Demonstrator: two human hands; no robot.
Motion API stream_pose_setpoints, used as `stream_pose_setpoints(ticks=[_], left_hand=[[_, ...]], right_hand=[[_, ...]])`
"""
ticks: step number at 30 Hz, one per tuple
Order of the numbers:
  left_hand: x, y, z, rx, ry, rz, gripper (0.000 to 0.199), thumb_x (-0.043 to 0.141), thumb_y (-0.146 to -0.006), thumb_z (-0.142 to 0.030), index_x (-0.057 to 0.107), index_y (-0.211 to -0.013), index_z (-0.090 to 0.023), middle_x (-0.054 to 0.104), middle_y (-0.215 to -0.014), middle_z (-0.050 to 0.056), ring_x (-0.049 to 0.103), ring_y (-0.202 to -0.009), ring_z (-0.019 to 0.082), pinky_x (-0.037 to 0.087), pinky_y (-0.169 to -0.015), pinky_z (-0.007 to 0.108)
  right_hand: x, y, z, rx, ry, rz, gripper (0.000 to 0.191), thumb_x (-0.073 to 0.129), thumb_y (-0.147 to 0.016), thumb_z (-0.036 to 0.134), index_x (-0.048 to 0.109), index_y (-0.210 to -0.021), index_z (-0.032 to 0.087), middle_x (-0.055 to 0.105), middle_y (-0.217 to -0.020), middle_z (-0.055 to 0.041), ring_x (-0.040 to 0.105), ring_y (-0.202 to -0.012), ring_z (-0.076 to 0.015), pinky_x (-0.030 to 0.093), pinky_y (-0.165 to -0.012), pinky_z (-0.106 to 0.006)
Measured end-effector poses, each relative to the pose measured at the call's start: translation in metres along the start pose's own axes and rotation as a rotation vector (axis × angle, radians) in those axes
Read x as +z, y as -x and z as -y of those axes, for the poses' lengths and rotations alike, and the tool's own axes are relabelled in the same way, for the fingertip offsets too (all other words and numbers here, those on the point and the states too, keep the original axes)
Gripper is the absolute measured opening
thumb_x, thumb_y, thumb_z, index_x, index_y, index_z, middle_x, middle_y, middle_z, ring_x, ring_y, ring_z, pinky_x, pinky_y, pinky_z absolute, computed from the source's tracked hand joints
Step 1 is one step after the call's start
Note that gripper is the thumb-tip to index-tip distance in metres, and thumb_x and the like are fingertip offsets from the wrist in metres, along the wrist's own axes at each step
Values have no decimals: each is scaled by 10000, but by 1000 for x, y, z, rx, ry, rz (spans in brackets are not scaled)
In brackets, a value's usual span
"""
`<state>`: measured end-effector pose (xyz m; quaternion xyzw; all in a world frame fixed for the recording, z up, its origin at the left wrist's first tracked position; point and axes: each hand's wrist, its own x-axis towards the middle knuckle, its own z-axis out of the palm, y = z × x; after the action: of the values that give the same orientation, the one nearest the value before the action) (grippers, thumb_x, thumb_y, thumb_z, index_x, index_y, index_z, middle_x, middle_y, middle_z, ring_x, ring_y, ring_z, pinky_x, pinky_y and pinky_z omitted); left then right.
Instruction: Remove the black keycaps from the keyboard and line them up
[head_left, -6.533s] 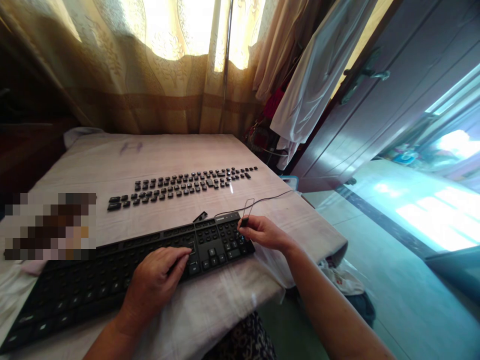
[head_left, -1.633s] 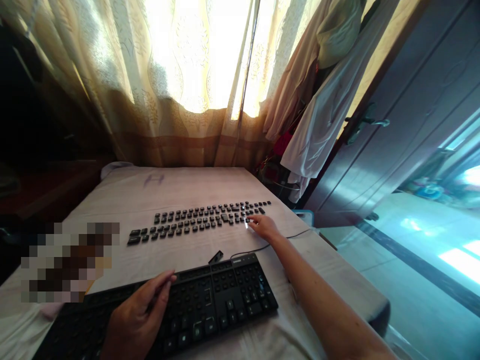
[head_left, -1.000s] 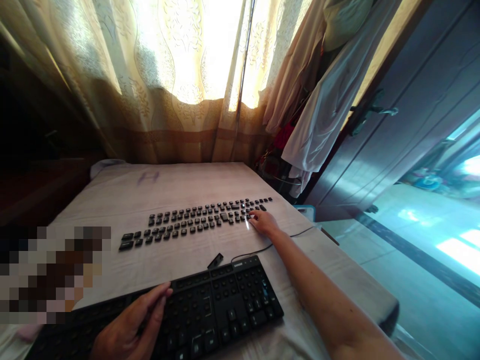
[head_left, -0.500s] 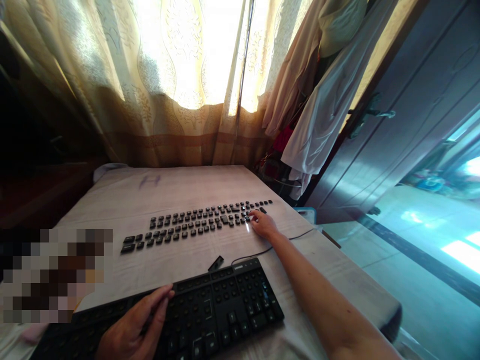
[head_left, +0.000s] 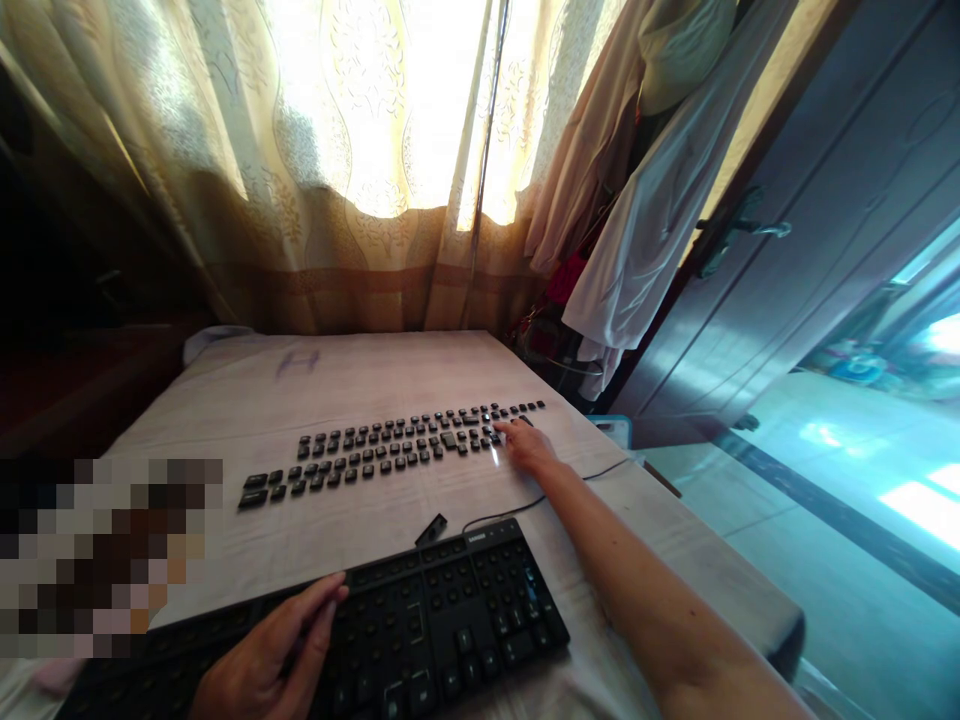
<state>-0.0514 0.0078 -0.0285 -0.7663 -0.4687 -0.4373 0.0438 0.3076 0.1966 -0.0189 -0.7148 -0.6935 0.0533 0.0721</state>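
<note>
A black keyboard (head_left: 480, 590) lies at the near side of the cloth-covered table. Many of its key positions are bare, while keys remain at the right end and along the near side. My left hand (head_left: 277, 650) rests over its middle, thumb and fingers pressed together; whatever is between the tips is too small to name. Farther off, loose black keycaps (head_left: 386, 466) lie in several long rows. At the right end of these rows my right hand (head_left: 529, 447) reaches down with the index finger stretched out, its tip at a small keycap (head_left: 496, 440).
A small black piece (head_left: 431, 528) lies just behind the keyboard. The keyboard's cable (head_left: 536, 500) runs right under my right forearm. Patterned curtains (head_left: 360, 270) hang behind the table (head_left: 360, 370); hanging clothes (head_left: 630, 270) and a door (head_left: 720, 310) stand to the right.
My right index finger has stretched out slightly to the left over the keycaps. The left hand and the keyboard look unmoved.
</note>
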Motion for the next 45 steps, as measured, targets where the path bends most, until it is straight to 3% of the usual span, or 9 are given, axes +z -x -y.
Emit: stream_pose_setpoints(ticks=[9, 17, 20, 23, 30, 35, 38, 41, 45], left_hand=[[-1, -3, -3, 30, -22, -33, 290, 471, -972, -470, 652, -1101, -285, 796, -883, -60, 759, -695, 125, 592, -738, 149], [-7, -6, -10, 9, -38, -45, 296, 475, -975, -452, 665, -1080, -252, 795, -870, -36, 760, -713, 133, 594, -712, 166], [-11, -7, -9, -59, -56, -58, 290, 495, -961, -434, 690, -1060, -245, 795, -885, -17, 760, -723, 158, 600, -707, 211], [-15, -9, -7, -169, -64, -54, 288, 509, -943, -408, 704, -1058, -230, 795, -920, 9, 759, -765, 183, 598, -729, 255], [-42, -4, 6, -411, -137, -114, 297, 520, -909, -398, 709, -1070, -234, 789, -946, 11, 740, -812, 196, 572, -746, 285], [-76, 17, 23, -560, -230, -129, 308, 530, -876, -380, 714, -1086, -251, 766, -1070, 16, 721, -931, 222, 554, -842, 321], [-86, 34, 28, -629, -212, -81, 326, 524, -862, -382, 709, -1095, -248, 774, -994, 13, 719, -844, 210, 561, -762, 299], [-86, 47, 28, -675, -199, -43, 353, 500, -864, -400, 709, -1093, -231, 772, -931, 30, 708, -774, 214, 559, -710, 308], [-82, 53, 28, -586, -226, -68, 360, 461, -878, -381, 702, -1093, -223, 754, -1043, 55, 701, -907, 242, 552, -816, 344]], right_hand=[[-9, 20, -6, 25, -43, -51, 490, 476, -902, 107, 598, -1344, 281, 673, -1198, -47, 640, -1044, -191, 458, -905, -265], [-33, 91, -48, 203, -34, -58, 324, 493, -940, 244, 644, -1225, 215, 742, -1027, -54, 680, -914, -201, 463, -822, -284], [-34, 124, -60, 296, 0, 20, 329, 562, -903, 422, 696, -1077, 176, 752, -901, -99, 690, -881, -271, 461, -749, -329], [-28, 153, -58, 308, 34, 96, 415, 651, -810, 517, 714, -1003, 155, 749, -942, -143, 688, -902, -301, 457, -740, -335], [-26, 165, -43, 292, -32, 152, 237, 706, -716, 286, 739, -907, 150, 748, -950, -146, 682, -941, -296, 450, -754, -309], [-30, 168, -48, 277, -141, 191, 164, 638, -744, 244, 740, -825, 144, 724, -716, -76, 678, -694, -222, 454, -625, -279], [-31, 178, -49, 307, -315, 200, 206, 559, -803, 263, 729, -817, 148, 709, -701, -50, 631, -589, -166, 448, -546, -252], [-29, 187, -43, 421, -709, 118, 164, 592, -769, 290, 696, -761, 164, 685, -700, -34, 596, -562, -145, 427, -480, -228], [-20, 195, -26, 453, -1195, -37, 113, 669, -679, 273, 658, -730, 173, 657, -667, -18, 565, -518, -123, 382, -411, -194]])
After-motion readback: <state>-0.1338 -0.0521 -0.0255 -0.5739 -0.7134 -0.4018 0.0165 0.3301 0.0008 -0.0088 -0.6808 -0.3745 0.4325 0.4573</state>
